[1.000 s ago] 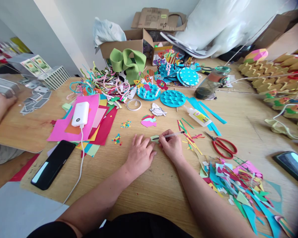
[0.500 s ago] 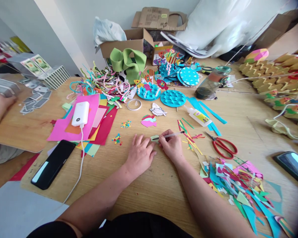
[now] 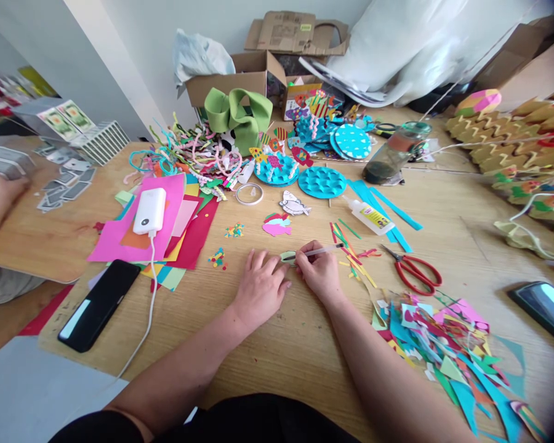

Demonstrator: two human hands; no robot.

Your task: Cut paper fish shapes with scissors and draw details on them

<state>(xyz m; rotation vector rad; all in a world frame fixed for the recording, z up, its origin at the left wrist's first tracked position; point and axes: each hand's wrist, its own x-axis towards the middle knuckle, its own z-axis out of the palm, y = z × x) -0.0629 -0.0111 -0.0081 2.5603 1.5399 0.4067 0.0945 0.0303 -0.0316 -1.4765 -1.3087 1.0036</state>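
Observation:
My right hand [image 3: 321, 271] grips a slim pen [image 3: 324, 249] with a pale barrel, its tip on a small light-green paper piece [image 3: 286, 256]. Flat on the table, fingers spread, my left hand [image 3: 261, 286] lies beside that piece; its fingertips are close to the paper's left end. Part of the green piece is hidden by my fingers. Just beyond lie a pink paper fish [image 3: 277, 226] with coloured parts and a white fish cut-out [image 3: 294, 204] with dark outlines. Small paper dots [image 3: 217, 259] sit left of my left hand.
Right of my hands are thin paper strips [image 3: 355, 258], red-handled scissors [image 3: 418, 272], a glue bottle [image 3: 372, 216] and a heap of paper scraps [image 3: 443, 344]. Coloured sheets [image 3: 196, 246], a power bank [image 3: 149, 211] and a phone [image 3: 99, 306] lie left. Another person's hand [image 3: 2, 194] is at far left.

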